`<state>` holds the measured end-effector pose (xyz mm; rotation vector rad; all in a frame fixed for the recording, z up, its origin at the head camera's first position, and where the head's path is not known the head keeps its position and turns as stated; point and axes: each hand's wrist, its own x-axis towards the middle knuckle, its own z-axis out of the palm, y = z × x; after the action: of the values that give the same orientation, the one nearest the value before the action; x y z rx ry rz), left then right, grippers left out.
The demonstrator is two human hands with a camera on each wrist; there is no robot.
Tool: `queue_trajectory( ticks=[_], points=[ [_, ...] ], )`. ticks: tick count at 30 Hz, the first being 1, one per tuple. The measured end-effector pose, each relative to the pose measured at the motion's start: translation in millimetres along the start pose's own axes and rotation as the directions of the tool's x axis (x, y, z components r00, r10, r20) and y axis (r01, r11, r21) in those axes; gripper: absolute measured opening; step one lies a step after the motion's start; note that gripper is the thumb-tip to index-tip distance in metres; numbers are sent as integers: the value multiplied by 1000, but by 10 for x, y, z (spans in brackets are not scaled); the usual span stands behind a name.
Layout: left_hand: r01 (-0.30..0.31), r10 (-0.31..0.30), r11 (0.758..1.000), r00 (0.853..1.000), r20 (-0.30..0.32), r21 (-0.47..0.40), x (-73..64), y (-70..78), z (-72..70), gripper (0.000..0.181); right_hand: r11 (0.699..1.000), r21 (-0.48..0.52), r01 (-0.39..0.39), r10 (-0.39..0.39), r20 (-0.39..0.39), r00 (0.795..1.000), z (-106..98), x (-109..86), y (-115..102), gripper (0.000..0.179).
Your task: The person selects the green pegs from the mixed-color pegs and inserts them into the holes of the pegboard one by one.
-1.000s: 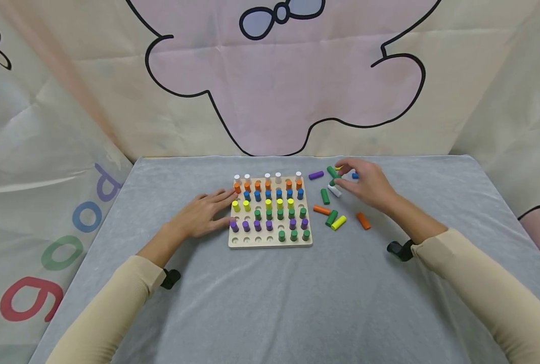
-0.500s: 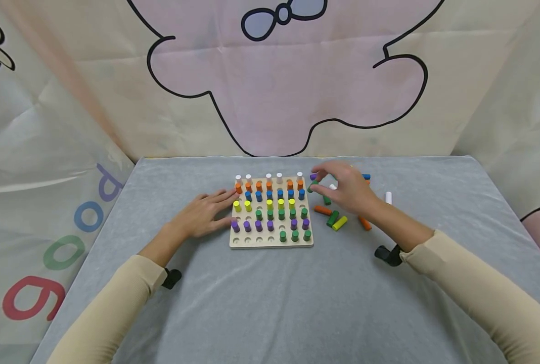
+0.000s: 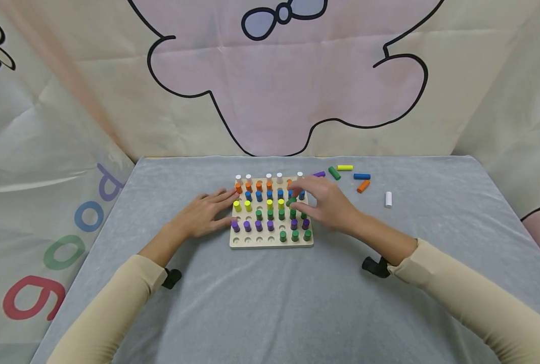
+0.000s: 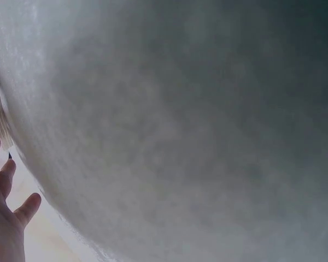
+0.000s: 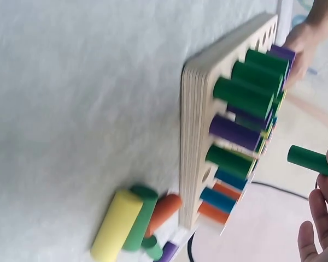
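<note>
My right hand [image 3: 326, 202] pinches a green peg [image 5: 309, 160] between thumb and fingertips, over the right part of the wooden pegboard [image 3: 270, 246]. In the right wrist view this peg is tilted and apart from the standing pegs. The board bears rows of upright pegs: white [image 3: 279, 177] at the back, then orange, blue, yellow, green and purple [image 3: 258, 225], with several green ones [image 3: 295, 235] in the front row. Some holes show bare. My left hand [image 3: 204, 215] rests at the board's left edge, fingers extended; its fingers also appear at the left wrist view's lower left.
Loose pegs lie right of the board: yellow [image 3: 345, 168], green [image 3: 334, 173], blue [image 3: 362, 176], orange [image 3: 363, 186] and white [image 3: 388, 199]. My right hand hides others in the head view; a yellow peg [image 5: 116, 226] shows near the board in the right wrist view. Grey cloth [image 3: 261, 308] covers the table.
My right hand has taken a green peg from the loose ones and carried it left and toward me, over the board. My left hand has stayed at the board's left edge.
</note>
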<state>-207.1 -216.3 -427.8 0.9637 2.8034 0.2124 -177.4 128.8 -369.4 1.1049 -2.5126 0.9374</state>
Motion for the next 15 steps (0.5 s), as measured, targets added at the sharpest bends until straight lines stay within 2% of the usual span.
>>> queue_trajectory(
  ticks=[9, 15],
  points=[
    [-5, 5, 1000, 1000, -10, -14, -1, 9, 5, 77, 1000, 5, 15, -15, 65, 998, 123, -35, -187, 41],
    [-4, 4, 1000, 1000, -9, -14, -1, 10, 8, 77, 999, 31, 45, -47, 77, 996, 202, -49, -241, 39]
  ],
)
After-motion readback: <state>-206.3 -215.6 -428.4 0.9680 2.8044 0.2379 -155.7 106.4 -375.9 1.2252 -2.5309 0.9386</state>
